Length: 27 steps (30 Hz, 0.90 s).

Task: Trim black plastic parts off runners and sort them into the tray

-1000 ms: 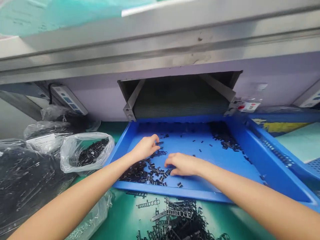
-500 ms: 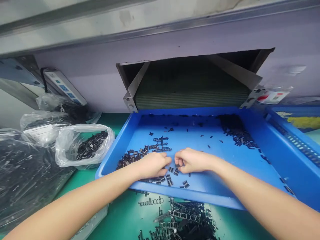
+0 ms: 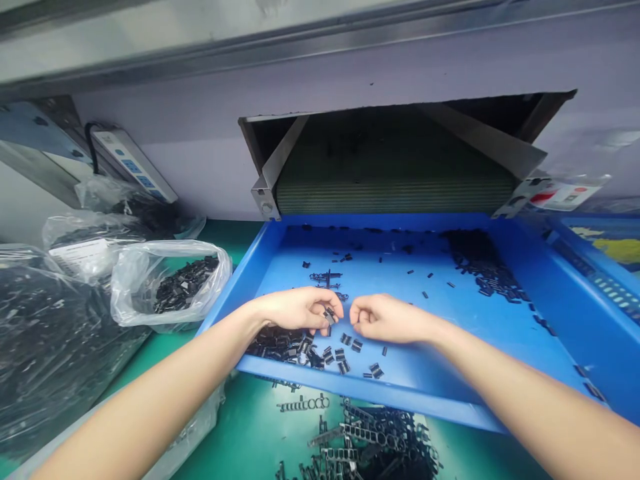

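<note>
My left hand [image 3: 305,310] is over the left part of a blue tray [image 3: 400,393], its fingers closed on a small black plastic part [image 3: 329,316]. Facing it, my right hand [image 3: 383,318] is curled with fingertips pressed together; whatever they hold, if anything, is hidden. A gap separates the two hands. Below my left hand lies a heap of small black parts [image 3: 280,343], partly covered by the hand. Several loose black parts [image 3: 343,367] are scattered on the tray floor under the hands. A black plastic frame [image 3: 326,277] lies just beyond my left hand.
A conveyor belt [image 3: 395,193] ends above the tray's far side. More black pieces [image 3: 493,273] fill the tray's far right. An open plastic bag [image 3: 130,287] of black parts stands left. Black runner frames [image 3: 370,440] pile on the green table [image 3: 255,427] in front.
My left hand has turned and lifted a little, so a black part now shows in its fingers. My right hand stays about where it was. The view has shifted slightly.
</note>
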Each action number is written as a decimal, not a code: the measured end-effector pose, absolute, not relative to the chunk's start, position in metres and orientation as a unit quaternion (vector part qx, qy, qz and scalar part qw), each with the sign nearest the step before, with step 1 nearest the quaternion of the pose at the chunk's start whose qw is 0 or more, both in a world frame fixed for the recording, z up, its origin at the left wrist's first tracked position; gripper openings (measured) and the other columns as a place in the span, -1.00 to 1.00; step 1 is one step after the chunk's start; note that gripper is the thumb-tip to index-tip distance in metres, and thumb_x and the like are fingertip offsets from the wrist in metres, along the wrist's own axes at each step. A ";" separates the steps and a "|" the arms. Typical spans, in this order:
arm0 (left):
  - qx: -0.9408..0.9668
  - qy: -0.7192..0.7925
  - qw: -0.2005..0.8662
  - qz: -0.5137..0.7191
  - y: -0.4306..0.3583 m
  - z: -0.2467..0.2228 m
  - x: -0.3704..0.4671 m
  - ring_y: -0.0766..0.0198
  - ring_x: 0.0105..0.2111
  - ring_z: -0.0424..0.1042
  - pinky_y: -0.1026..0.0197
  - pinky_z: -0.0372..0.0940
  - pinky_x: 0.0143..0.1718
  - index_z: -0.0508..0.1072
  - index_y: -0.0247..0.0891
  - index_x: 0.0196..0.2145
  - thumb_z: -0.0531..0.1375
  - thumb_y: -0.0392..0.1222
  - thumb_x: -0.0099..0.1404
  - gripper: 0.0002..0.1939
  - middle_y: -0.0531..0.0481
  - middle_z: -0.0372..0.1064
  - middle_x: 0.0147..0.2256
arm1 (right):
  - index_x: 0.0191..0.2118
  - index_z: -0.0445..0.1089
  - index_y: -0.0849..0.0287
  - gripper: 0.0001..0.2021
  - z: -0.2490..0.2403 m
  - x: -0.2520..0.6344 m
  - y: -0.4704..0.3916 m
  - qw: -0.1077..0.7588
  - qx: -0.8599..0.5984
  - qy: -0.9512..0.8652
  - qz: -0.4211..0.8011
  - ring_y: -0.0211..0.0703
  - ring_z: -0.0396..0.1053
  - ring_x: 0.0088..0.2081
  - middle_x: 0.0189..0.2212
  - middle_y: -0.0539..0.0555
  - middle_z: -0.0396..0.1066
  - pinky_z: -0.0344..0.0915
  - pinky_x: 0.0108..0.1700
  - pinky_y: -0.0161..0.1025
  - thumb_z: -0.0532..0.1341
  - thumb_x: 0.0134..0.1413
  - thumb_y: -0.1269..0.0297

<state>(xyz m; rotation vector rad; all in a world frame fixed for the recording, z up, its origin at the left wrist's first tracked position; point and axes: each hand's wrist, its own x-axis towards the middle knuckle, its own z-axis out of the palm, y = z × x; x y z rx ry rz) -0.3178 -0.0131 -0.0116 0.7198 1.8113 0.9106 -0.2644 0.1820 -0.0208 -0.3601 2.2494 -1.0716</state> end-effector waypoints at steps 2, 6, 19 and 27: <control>0.300 0.719 0.486 0.395 -0.014 -0.013 -0.319 0.34 -0.46 0.33 0.31 0.19 -0.41 0.30 -0.21 -0.26 0.07 -0.35 0.07 -0.77 0.09 0.35 -0.48 | -0.31 0.29 0.19 -0.80 -0.023 -0.260 0.172 0.282 -0.186 0.886 -0.316 -0.29 0.15 -0.56 -0.54 -0.01 0.29 0.00 -0.56 -0.34 0.20 -0.17 0.34; 0.279 0.704 0.496 0.425 -0.015 -0.009 -0.319 0.34 -0.42 0.36 0.30 0.21 -0.37 0.33 -0.24 -0.28 0.12 -0.34 0.07 -0.80 0.07 0.37 -0.48 | -0.15 0.29 0.18 -0.66 -0.025 -0.252 0.160 0.262 -0.270 0.909 -0.180 -0.29 0.15 -0.55 -0.36 0.08 0.34 -0.05 -0.57 -0.34 0.25 -0.14 0.29; 0.346 0.858 0.326 0.195 -0.007 -0.024 -0.306 0.28 -0.52 0.21 0.30 0.04 -0.49 0.32 -0.22 -0.46 0.21 -0.23 -0.06 -0.85 0.09 0.19 -0.57 | -0.36 0.10 0.16 -0.84 -0.028 -0.273 0.187 0.325 -0.033 0.723 -0.609 -0.44 -0.03 -0.74 -0.65 -0.12 0.16 -0.13 -0.74 -0.46 -0.05 -0.18 0.44; 0.302 0.841 0.355 0.274 -0.012 -0.008 -0.311 0.41 -0.68 0.06 0.34 -0.02 -0.66 0.13 -0.22 -0.53 0.02 -0.13 0.00 -0.87 0.11 0.14 -0.62 | -0.54 0.03 0.14 -0.78 -0.034 -0.267 0.172 0.379 -0.069 0.736 -0.557 -0.45 0.02 -0.75 -0.70 -0.12 0.20 -0.12 -0.73 -0.45 0.13 -0.09 0.23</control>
